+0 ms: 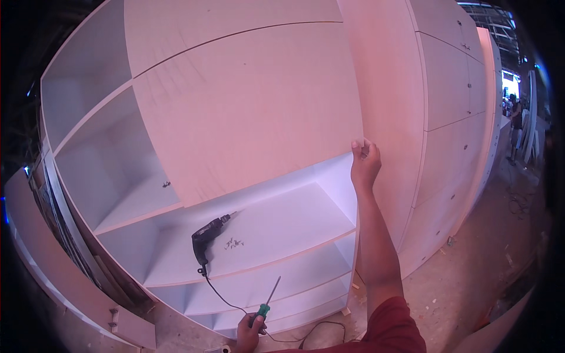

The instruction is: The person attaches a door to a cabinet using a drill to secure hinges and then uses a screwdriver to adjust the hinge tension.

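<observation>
My left hand (249, 333) is closed around the green handle of a screwdriver (263, 310), its metal shaft tilted up and to the right, touching nothing. My raised right hand (366, 163) pinches the lower right corner of a pale cabinet door (247, 112), thumb and fingers curled at its edge. Beneath the door, an open shelf (294, 215) bears a black corded power drill (206, 236) lying on its side, bit pointing up and right. A small heap of screws (233, 242) is scattered to the right of the drill.
Open compartments (106, 153) with a small metal fitting (166, 185) stand at the left. A long curved-looking panel (65, 265) leans at the far left. The drill's cord (220, 297) trails to the floor. More cabinets (450, 117) line the right; another person (516, 120) stands far off.
</observation>
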`<action>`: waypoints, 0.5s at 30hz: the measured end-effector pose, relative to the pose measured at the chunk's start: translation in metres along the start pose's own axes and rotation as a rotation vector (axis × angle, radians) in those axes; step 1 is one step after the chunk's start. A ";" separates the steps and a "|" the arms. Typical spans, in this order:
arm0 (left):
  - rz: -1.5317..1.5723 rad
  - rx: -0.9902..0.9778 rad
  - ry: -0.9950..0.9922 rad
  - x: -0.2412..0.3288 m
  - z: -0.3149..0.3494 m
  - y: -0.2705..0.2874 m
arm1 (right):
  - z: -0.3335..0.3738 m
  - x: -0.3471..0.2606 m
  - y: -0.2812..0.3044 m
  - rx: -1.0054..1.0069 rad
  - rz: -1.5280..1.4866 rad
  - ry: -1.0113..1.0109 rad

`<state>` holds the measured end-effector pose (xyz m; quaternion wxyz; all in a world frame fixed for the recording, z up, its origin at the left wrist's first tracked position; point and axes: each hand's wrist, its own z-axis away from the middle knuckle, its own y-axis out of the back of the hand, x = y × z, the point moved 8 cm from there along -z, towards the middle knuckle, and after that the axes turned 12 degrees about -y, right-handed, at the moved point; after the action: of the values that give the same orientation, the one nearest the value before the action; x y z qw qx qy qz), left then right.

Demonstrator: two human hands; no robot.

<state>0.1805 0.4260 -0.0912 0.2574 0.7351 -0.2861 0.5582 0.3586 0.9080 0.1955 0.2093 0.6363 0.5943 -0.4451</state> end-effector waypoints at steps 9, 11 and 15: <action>0.013 -0.114 0.118 -0.031 -0.020 -0.015 | -0.024 -0.004 -0.006 -0.049 0.101 0.053; 0.023 -0.098 0.099 -0.033 -0.023 -0.011 | -0.032 -0.016 -0.015 -0.058 0.115 0.072; -0.006 -0.046 0.079 -0.026 -0.018 0.004 | -0.079 -0.066 -0.050 -0.141 0.148 0.093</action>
<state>0.1599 0.4388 -0.1120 0.2868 0.7073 -0.2862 0.5792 0.3435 0.9436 0.3033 0.2580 0.6822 0.5845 -0.3555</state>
